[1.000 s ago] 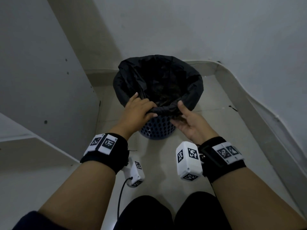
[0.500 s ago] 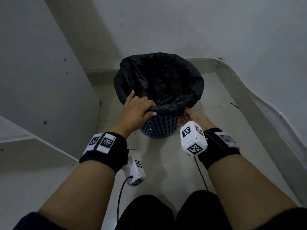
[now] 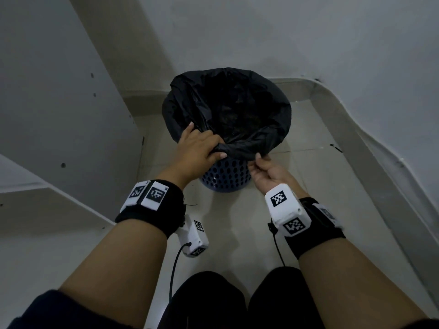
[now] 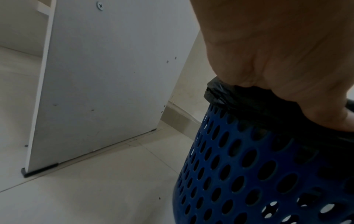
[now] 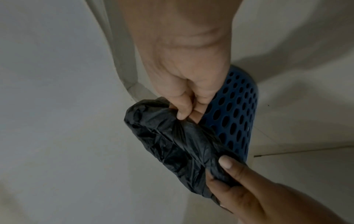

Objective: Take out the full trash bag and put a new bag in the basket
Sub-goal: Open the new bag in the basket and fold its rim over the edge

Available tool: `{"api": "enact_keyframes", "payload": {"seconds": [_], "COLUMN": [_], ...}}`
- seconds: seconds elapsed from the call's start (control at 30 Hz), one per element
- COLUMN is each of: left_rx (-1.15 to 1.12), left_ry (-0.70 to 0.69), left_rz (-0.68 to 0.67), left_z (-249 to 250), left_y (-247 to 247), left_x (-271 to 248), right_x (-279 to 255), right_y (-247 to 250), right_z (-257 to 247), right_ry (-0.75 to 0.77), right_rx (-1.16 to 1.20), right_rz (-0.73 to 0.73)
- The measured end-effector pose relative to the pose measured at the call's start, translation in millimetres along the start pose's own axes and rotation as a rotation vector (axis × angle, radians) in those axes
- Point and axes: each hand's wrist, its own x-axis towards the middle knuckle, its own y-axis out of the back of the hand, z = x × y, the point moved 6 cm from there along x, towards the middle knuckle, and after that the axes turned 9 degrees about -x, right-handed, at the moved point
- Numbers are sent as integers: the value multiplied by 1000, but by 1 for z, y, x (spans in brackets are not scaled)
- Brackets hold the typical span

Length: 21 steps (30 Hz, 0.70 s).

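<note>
A blue perforated basket [image 3: 225,180] stands on the floor in a corner, lined with a black trash bag [image 3: 237,103] whose edge is folded over the rim. My left hand [image 3: 213,150] grips the rolled bag edge at the near rim, fingers curled over it. My right hand [image 3: 257,160] pinches the same edge just to the right, thumb on top. In the right wrist view the right hand [image 5: 184,112] and the left hand [image 5: 220,171] both hold the bunched bag [image 5: 172,141] against the basket [image 5: 235,113]. The left wrist view shows the bag [image 4: 239,103] over the basket [image 4: 249,166].
A white cabinet panel [image 3: 59,115] stands close on the left of the basket. Walls and a grey baseboard [image 3: 370,157] close in behind and on the right. My dark-clothed knees [image 3: 237,302] are at the bottom, with tiled floor [image 3: 237,233] between them and the basket.
My right hand turned from lying palm-up below the rim to pinching the bag's rolled edge. My left hand kept its grip at the near rim.
</note>
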Motion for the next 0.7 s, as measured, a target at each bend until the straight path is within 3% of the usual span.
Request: {"api": "enact_keyframes", "payload": {"seconds": [0.17, 0.3, 0.47, 0.53, 0.6, 0.7], "left_rx": [9, 32, 9, -6, -122, -554], "left_ry": [0, -46, -68, 7, 176, 472], "left_rz": [10, 88, 130, 145, 186, 500], "left_z": [1, 1, -2, -10, -24, -41], "left_y": [2, 3, 3, 3, 4, 12], "left_x": [-2, -3, -6, -8, -16, -35], "right_x": [1, -8, -5, -5, -8, -8], "right_y": [-5, 1, -2, -6, -10, -12], "right_z": [-2, -23, -44, -44, -38, -26], "right_ry": [-54, -34, 5, 52, 82, 102], "right_rx": [-8, -57, -370, -343, -306, -274], "right_rz": [114, 122, 44, 31, -5, -37]}}
